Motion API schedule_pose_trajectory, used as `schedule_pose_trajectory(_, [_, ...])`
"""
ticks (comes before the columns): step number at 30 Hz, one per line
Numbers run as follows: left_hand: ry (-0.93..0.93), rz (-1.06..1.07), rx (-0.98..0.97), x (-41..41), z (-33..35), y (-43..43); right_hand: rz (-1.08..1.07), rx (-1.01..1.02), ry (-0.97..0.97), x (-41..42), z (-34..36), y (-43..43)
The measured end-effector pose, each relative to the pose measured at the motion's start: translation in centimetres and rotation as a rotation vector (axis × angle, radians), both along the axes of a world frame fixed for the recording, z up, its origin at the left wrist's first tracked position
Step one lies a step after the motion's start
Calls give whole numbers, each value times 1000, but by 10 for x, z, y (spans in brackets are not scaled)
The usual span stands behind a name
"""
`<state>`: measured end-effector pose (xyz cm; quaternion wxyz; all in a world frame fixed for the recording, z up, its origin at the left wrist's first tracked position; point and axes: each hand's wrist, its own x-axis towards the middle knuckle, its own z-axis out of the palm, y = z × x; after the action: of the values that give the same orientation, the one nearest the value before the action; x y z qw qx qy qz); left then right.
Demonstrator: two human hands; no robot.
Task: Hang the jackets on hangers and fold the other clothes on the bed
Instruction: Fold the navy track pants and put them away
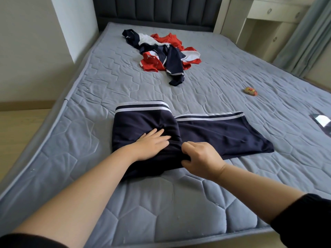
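Head cam: the navy garment (215, 133), soft stretchy-looking fabric with two white stripes along its band, lies half folded on the near part of the bed (179, 203). The bed's grey quilted cover is stitched in hexagons. The left hand (152, 144) lies flat on the folded part, fingers straight. The right hand (200, 158) has its fingers curled, pinching a bunch of the navy fabric. Further up sits a crumpled pile of clothes (161, 51) in red, white and navy.

Left hand (152, 144) flat on navy shorts (215, 133), right hand (200, 158) pinching fabric, clothes pile (164, 51) beyond
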<state>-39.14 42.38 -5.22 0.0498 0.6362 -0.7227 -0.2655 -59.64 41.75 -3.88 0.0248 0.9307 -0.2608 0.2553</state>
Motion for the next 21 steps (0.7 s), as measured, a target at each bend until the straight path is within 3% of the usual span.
schedule_pose_trajectory(4, [-4, -8, -27, 6, 0, 3, 40, -10, 85, 1, -11, 3])
schedule_pose_trajectory(7, [-131, -16, -118, 5, -1, 8, -104, 191, 482, 3, -6, 5])
schedule_pose_trajectory(9, [-235, -22, -211, 2, -3, 15, -178, 362, 575, 2, -2, 6])
schedule_pose_trajectory(10, [-279, -5, -267, 2, -3, 18, -197, 392, 511, 3, 0, 8])
schedule_pose_trajectory(13, [-406, 142, -391, 13, 2, 20, -339, 451, 85, 9, 7, 6])
schedule_pose_trajectory(15, [-428, 275, -354, 28, 3, 20, -460, 559, -128, 20, 14, -3])
schedule_pose_trajectory(18, [-352, 335, -195, 45, -2, 20, -595, 758, -284, 44, 21, -32])
schedule_pose_trajectory(21, [-326, 307, -171, 45, -7, 22, -666, 951, -373, 71, 23, -61])
